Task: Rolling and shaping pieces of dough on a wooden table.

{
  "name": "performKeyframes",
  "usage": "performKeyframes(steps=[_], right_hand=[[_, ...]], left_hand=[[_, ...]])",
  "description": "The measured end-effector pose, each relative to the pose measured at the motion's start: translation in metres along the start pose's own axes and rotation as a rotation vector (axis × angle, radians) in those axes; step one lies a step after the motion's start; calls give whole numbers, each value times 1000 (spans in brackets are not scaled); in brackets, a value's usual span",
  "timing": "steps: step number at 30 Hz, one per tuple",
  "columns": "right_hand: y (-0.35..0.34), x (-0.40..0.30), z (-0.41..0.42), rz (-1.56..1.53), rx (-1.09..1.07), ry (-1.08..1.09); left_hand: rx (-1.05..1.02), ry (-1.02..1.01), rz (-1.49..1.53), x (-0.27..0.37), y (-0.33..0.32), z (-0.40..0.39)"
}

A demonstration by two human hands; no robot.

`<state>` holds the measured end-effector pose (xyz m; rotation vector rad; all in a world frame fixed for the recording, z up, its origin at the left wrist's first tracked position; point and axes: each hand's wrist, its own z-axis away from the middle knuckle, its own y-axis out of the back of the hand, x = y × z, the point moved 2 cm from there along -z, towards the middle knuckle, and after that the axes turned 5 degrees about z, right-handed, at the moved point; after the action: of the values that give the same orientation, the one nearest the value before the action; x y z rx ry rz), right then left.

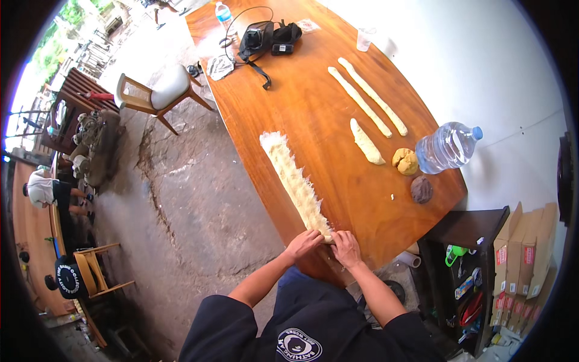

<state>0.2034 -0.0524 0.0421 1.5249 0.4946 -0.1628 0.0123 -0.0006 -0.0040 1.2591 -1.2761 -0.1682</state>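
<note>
A long flat strip of cream-coloured fibrous material [296, 183] with a ragged right edge lies along the left side of the wooden table [316, 113]. At its near end, my left hand [306, 243] and my right hand [346, 249] pinch a narrow folded or rolled edge between fingers and thumbs. Farther right lie two long thin cream rolls [359, 102] [373, 96] and a shorter, thicker one [365, 142]. Beside them are a cracked yellow-brown ball [405, 161] and a dark brown ball [421, 189].
A large clear plastic bottle [448, 147] lies at the right edge. At the far end are a small water bottle [223, 16], black strapped gear [258, 40] and a plastic cup [364, 40]. A chair [154, 92] stands left; a dark shelf [470, 226] stands right. Two people sit or bend far left.
</note>
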Motion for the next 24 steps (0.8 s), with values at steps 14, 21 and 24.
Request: performKeyframes(steps=[14, 21, 24], right_hand=[[3, 20, -24, -181, 37, -74], [-11, 11, 6, -131, 23, -52], [-19, 22, 2, -102, 5, -62]], left_hand=[[107, 193, 194, -13, 18, -9], [11, 149, 26, 5, 15, -4], [-25, 142, 19, 3, 17, -11]])
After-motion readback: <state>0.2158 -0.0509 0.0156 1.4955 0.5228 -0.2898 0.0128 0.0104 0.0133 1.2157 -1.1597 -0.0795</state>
